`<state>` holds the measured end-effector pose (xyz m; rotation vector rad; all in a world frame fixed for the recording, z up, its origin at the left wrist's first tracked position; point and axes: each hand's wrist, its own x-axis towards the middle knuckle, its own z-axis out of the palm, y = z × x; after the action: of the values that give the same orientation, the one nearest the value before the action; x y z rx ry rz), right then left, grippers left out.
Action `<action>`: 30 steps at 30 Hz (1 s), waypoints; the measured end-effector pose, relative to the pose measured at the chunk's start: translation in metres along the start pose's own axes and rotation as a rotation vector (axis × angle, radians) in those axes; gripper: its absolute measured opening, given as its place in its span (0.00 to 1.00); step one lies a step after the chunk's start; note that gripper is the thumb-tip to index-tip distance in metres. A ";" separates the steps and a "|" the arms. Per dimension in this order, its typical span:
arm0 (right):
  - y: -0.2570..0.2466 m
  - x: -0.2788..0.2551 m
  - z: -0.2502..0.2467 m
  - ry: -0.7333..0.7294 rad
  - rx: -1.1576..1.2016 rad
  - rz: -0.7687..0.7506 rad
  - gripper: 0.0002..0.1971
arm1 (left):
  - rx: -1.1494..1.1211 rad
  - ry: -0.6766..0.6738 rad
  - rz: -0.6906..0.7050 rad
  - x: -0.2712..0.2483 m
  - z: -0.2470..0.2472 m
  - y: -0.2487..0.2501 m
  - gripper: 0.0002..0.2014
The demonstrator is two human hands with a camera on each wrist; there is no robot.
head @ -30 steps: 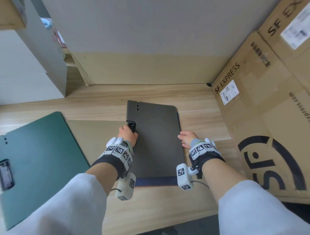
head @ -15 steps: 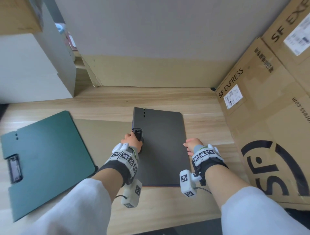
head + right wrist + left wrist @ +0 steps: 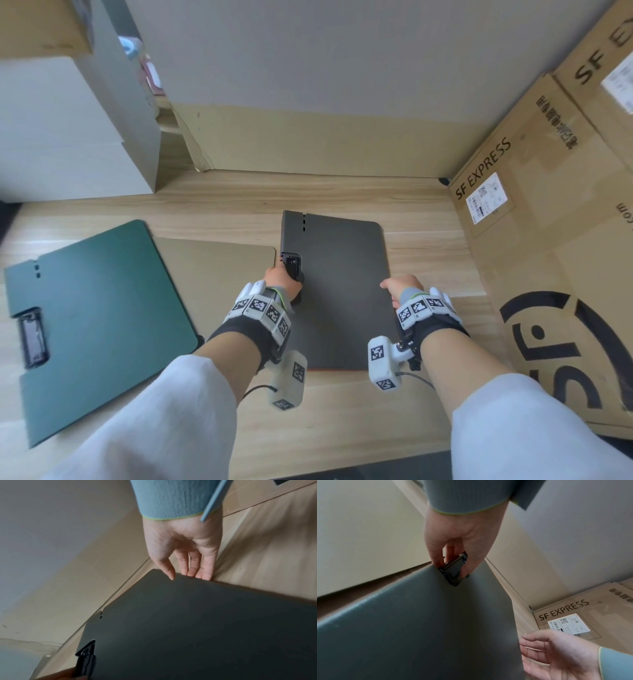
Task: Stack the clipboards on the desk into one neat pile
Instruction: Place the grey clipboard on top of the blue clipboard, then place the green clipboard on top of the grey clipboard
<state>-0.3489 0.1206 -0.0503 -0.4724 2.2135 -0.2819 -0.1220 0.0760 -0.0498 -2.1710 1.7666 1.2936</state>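
Observation:
A dark grey clipboard (image 3: 339, 301) lies flat in the middle of the wooden desk (image 3: 342, 411), with a thin reddish edge (image 3: 339, 369) of another board showing under its near side. My left hand (image 3: 286, 274) pinches its black clip (image 3: 453, 570) on the left edge. My right hand (image 3: 390, 291) holds the right edge, thumb on top and fingers (image 3: 193, 572) against the rim. A tan clipboard (image 3: 219, 284) lies just left of it, partly under a green clipboard (image 3: 96, 318) at the far left.
Large SF Express cardboard boxes (image 3: 548, 246) stand close along the right side of the desk. A white box (image 3: 68, 137) sits at the back left, and a wall panel closes the back. Bare desk wood shows in front of the grey clipboard.
The grey clipboard has slid a little toward me, covering the blue strip that showed under its near edge. Both hands kept their hold on it.

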 end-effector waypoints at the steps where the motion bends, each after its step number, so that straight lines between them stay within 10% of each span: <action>1: -0.002 0.001 -0.001 -0.002 0.003 -0.004 0.14 | -0.014 -0.014 0.011 0.002 -0.001 0.002 0.25; 6: -0.004 0.002 -0.001 -0.020 -0.025 -0.020 0.24 | -0.018 0.119 -0.008 0.011 -0.026 -0.015 0.24; 11: -0.002 0.001 0.001 -0.005 -0.141 -0.052 0.26 | 0.042 0.319 -0.436 0.016 -0.069 -0.080 0.33; 16: -0.006 0.001 0.008 0.032 -0.130 -0.055 0.27 | -0.001 0.290 -0.555 0.016 -0.084 -0.115 0.33; 30: -0.005 -0.004 0.014 0.076 -0.164 -0.046 0.27 | 0.016 -0.029 -0.116 0.005 -0.053 -0.046 0.26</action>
<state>-0.3340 0.1175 -0.0546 -0.6112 2.3130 -0.1457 -0.0544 0.0607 -0.0390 -2.1985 1.6089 1.2731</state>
